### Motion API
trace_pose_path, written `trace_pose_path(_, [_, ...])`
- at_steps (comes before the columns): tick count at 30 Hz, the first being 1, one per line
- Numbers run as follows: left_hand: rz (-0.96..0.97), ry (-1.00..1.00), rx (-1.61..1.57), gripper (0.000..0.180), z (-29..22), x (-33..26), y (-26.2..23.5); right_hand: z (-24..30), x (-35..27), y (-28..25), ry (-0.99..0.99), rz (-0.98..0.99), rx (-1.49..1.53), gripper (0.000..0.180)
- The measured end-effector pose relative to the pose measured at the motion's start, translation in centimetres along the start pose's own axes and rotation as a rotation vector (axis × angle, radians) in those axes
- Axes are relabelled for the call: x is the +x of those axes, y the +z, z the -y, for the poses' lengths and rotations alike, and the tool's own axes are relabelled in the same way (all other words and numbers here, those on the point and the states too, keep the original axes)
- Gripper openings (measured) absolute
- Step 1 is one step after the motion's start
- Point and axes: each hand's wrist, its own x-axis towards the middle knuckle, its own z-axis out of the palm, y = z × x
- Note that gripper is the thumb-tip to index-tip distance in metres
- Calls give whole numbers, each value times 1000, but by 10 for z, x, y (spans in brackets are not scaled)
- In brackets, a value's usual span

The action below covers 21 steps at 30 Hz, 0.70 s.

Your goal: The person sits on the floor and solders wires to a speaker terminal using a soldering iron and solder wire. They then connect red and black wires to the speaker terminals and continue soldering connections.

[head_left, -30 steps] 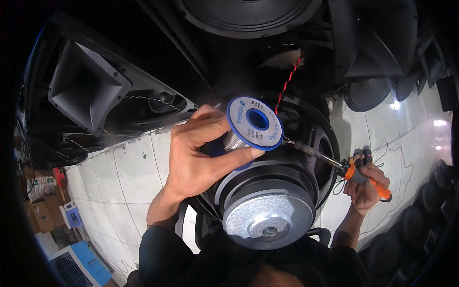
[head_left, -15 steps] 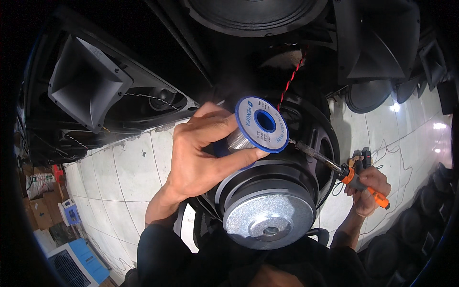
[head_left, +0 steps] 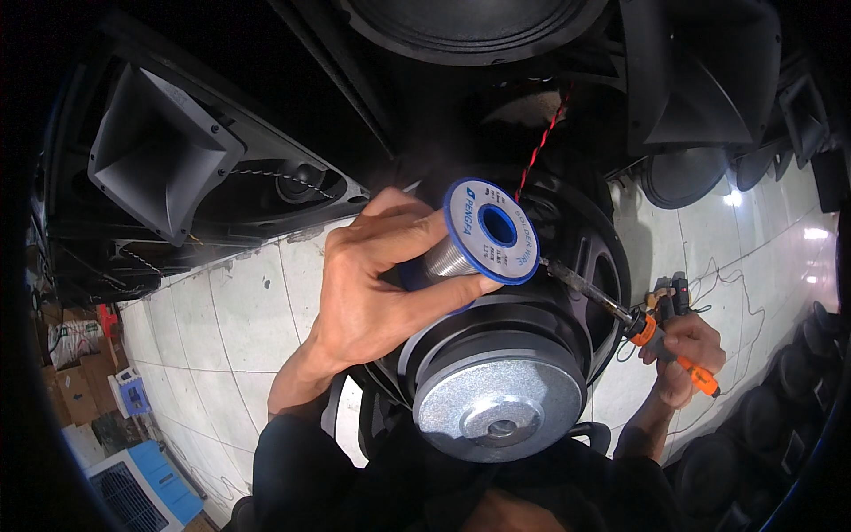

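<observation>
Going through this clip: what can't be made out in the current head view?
All in the head view:
- Soldering iron: what its tip touches, if anything; the solder spool is in the way.
- Red-and-black wire: its lower end, hidden behind the spool.
- Left grip: the index fingertip, behind the spool's flange.
- Upper speaker: cut off by the top edge.
- Speakers at lower right: details lost in shadow.

Solder-wire spool (head_left: 474, 253): round white end label (head_left: 521, 246) carries printed lettering, large blue characters plus smaller dark lines. Loudspeaker horn (head_left: 160, 160): faint marking near upper edge, illegible.
</observation>
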Motion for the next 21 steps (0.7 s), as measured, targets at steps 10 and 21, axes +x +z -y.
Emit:
trace_pose_path(10, [-59,-36,-118,34,-2,-3,-5,7,1,0,-67,16,-73,27])
trace_pose_path(21, [-108,-88,-54,32,-5,-13,-16,11,8,3,-119,36,-79,25])
